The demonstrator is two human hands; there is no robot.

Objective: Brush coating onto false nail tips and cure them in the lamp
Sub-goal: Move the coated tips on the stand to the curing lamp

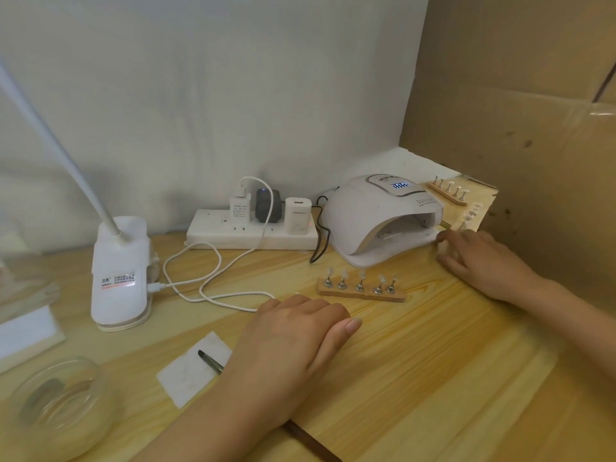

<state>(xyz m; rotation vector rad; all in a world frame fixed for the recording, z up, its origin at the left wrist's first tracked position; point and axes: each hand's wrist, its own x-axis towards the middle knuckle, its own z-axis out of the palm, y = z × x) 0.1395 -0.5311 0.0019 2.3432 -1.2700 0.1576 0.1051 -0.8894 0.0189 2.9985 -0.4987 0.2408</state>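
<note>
Wooden nail-tip strip (361, 292) — between left hand (293, 341) and lamp (376, 215).

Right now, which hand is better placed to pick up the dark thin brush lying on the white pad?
Left, probably. The left hand lies flat directly over the dark thin brush, whose tip rests on the white square pad. The right hand is away at the white domed curing lamp.

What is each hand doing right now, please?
Left hand: open, lying flat on the pale wooden table, over the thin dark brush.
Right hand: fingers curled beside the white domed curing lamp; grip cannot be told.
</note>
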